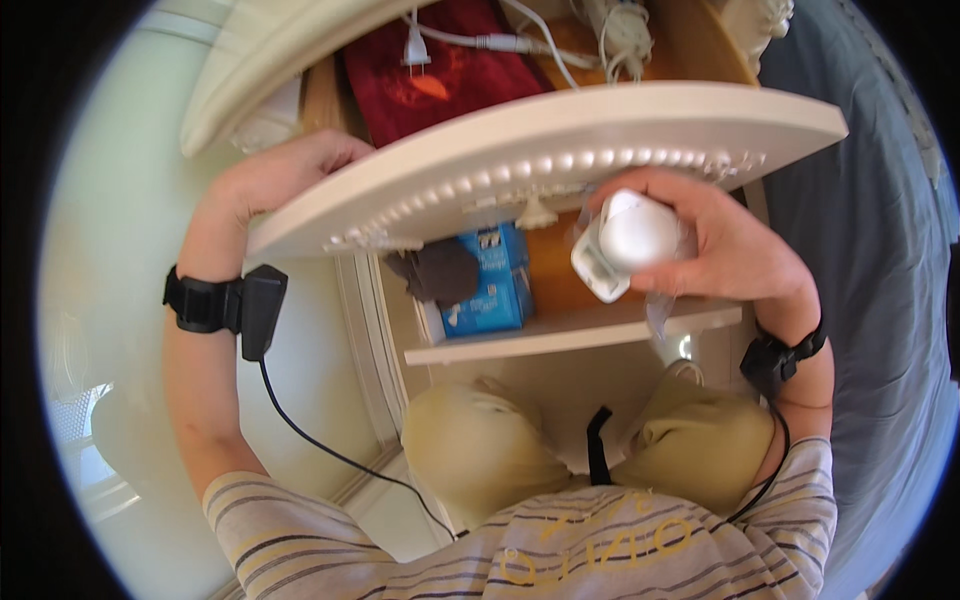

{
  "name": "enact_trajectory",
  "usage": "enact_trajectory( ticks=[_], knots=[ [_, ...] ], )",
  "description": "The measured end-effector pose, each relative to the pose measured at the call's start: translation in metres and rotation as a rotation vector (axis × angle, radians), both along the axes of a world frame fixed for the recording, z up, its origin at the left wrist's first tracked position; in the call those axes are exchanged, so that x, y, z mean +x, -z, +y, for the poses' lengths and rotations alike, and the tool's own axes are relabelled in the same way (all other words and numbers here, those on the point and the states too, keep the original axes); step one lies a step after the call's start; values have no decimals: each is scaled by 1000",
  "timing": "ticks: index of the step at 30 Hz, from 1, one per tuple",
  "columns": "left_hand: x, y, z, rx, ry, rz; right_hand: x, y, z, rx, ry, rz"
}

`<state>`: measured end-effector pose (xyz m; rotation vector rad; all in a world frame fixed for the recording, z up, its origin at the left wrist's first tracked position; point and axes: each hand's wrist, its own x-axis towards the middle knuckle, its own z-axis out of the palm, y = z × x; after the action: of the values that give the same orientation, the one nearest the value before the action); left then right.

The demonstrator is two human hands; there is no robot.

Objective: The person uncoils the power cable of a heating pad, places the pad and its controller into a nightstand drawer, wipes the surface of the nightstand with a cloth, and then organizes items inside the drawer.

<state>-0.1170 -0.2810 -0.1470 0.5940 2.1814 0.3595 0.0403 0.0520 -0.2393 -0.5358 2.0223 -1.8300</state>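
My right hand (720, 240) grips a small white plastic object (630, 236) with a rounded part and a boxy part, in front of the upper drawer. Blur hides its exact kind. Clear plastic film (658, 311) hangs below that hand. At the left, my left hand (300, 169) reaches over the curved white front (555, 135) of the pulled-out upper drawer; its fingertips are hidden, so its grip is unclear. Inside this drawer lie a dark red cloth or bag (457, 82), a white two-pin plug (415, 52) and a bundled white cable (626, 37).
Below, an open lower drawer (577, 337) contains a blue printed box (487, 300) and dark brown cloth (442, 274). A bed with grey-blue fabric (855, 315) stands on the right, a pale glossy surface (112, 300) on the left. My knees (480, 442) are close to the lower drawer.
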Motion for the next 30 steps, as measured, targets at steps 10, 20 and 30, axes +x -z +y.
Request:
enact_trajectory(
  ticks=[10,20,30],
  knots=[
    [45,-45,-14,640,-117,747,-3,2,-6,-48,72,94],
    [136,62,56,512,550,404,-8,-2,-3,-3,153,34],
    [142,142,12,280,751,491,-23,-9,-12,141,244,124]
  ],
)
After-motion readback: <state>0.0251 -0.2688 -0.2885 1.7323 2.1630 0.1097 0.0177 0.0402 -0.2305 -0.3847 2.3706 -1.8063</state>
